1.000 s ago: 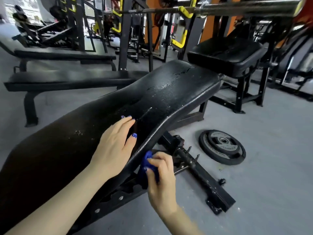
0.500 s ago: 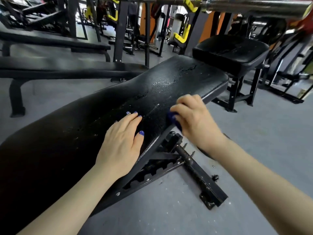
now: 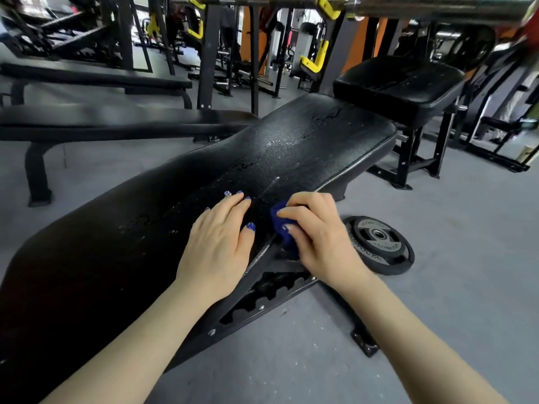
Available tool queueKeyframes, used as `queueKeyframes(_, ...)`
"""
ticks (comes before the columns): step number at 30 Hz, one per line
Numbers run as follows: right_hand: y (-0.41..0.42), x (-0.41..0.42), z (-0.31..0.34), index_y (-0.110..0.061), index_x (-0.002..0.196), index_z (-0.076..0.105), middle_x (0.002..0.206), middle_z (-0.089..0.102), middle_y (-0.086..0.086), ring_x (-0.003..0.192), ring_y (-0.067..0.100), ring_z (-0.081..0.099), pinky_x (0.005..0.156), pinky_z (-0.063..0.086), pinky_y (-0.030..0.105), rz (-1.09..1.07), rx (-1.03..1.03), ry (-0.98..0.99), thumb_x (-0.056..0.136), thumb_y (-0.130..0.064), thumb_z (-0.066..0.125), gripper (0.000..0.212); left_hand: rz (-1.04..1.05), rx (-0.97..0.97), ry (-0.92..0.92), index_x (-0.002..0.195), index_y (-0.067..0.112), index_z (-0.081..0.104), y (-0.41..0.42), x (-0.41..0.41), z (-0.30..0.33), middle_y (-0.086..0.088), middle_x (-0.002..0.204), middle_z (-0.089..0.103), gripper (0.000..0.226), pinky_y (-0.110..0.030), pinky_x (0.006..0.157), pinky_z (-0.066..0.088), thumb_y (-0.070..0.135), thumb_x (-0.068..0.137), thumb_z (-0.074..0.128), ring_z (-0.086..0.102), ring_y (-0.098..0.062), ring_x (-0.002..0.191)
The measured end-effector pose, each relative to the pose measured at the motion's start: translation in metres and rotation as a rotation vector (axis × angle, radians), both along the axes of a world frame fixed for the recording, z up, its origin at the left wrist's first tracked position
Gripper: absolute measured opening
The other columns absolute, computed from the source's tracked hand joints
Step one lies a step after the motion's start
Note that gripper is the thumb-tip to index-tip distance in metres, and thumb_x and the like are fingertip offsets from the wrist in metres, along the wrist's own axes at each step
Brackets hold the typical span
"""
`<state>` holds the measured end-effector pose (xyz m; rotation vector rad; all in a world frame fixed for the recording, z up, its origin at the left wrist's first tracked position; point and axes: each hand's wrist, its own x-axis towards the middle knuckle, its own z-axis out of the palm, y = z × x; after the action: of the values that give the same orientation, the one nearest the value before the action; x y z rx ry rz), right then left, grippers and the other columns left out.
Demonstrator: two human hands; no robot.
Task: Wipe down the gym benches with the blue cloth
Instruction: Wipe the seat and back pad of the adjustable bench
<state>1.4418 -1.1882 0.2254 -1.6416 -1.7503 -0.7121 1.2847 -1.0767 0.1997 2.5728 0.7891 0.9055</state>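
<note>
Grey gym flooring [image 3: 437,287] stretches under racks and padded benches; only the head view is given, so everything comes from that one downward look. Nearest is the inclined bench [image 3: 291,147], its black pad cracked and speckled with pale marks; I take that pad as the landmark. Beyond its raised far end stands a square black seat pad [image 3: 399,83]; to the left of it run two flat benches [image 3: 116,121]; on the floor off its right edge lies a weight plate [image 3: 379,243]; a barbell [image 3: 437,7] crosses high above.

On the pad's middle the left hand [image 3: 218,243] rests flat, fingers straight, grasping nothing; it seems to steady the person. At the pad's right edge, just beside that hand, the right hand [image 3: 318,237] has its grip clenched round the bunched blue cloth [image 3: 284,228], which presses against the edge seam where pad meets frame.

A second ago the right hand held the cloth lower, below the pad's edge near the frame; half a second ago it was further up the right edge, toward the raised end; now it has come back down the edge to sit next to the left hand. The left hand has hardly shifted. That reads as a back-and-forth stroke along the side of the pad; in my judgement the edge is being wiped while most of the top, with its pale specks, looks not yet done, and the other benches remain.
</note>
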Motion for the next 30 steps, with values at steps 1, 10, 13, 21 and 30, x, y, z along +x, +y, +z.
queueKeyframes(1, 0.0, 0.017, 0.007, -0.001, 0.103, 0.068, 0.108, 0.058, 0.012, 0.098, 0.026, 0.049, 0.093, 0.039, 0.03, -0.034, 0.036, 0.025, 0.09, -0.003, 0.06, 0.015, -0.003, -0.004, 0.009, 0.149, 0.02, 0.033, 0.0, 0.0, 0.0, 0.01, 0.156, 0.024, 0.061, -0.027, 0.116, 0.007, 0.043, 0.094, 0.018, 0.016, -0.005, 0.145)
queueKeyframes(10, 0.028, -0.016, -0.03, -0.006, 0.12, 0.061, 0.128, 0.047, 0.01, 0.121, 0.019, 0.041, 0.105, 0.035, 0.031, -0.251, 0.429, 0.591, 0.094, -0.025, 0.054, 0.033, -0.01, 0.024, 0.047, 0.149, 0.019, 0.033, 0.002, 0.001, 0.005, 0.009, 0.156, 0.025, 0.061, -0.026, 0.113, 0.009, 0.045, 0.095, 0.019, 0.015, -0.005, 0.144)
queueKeyframes(13, 0.028, -0.028, -0.046, -0.012, 0.117, 0.063, 0.129, 0.047, 0.007, 0.123, 0.021, 0.045, 0.104, 0.039, 0.032, -0.189, 0.496, 0.645, 0.093, -0.025, 0.055, 0.028, -0.034, 0.037, 0.039, 0.145, 0.022, 0.039, 0.009, 0.011, 0.019, 0.011, 0.15, 0.032, 0.05, -0.024, 0.109, 0.014, 0.037, 0.098, 0.029, 0.022, -0.005, 0.138)
queueKeyframes(21, 0.034, -0.017, -0.056, -0.018, 0.115, 0.058, 0.124, 0.052, 0.007, 0.12, 0.019, 0.049, 0.102, 0.038, 0.024, -0.108, 0.595, 0.637, 0.091, -0.018, 0.057, 0.024, -0.111, -0.003, -0.102, 0.138, 0.014, 0.048, 0.029, 0.074, 0.041, 0.003, 0.145, 0.04, 0.049, -0.032, 0.113, 0.026, 0.033, 0.096, 0.034, 0.032, -0.013, 0.136)
queueKeyframes(30, 0.029, 0.013, -0.055, -0.013, 0.101, 0.057, 0.113, 0.055, 0.01, 0.105, 0.026, 0.053, 0.095, 0.04, 0.029, -0.052, 0.562, 0.438, 0.088, -0.005, 0.058, 0.016, -0.096, 0.086, -0.083, 0.144, 0.016, 0.043, 0.031, 0.078, 0.029, 0.006, 0.149, 0.038, 0.066, -0.023, 0.112, 0.018, 0.046, 0.09, 0.019, 0.026, -0.01, 0.141)
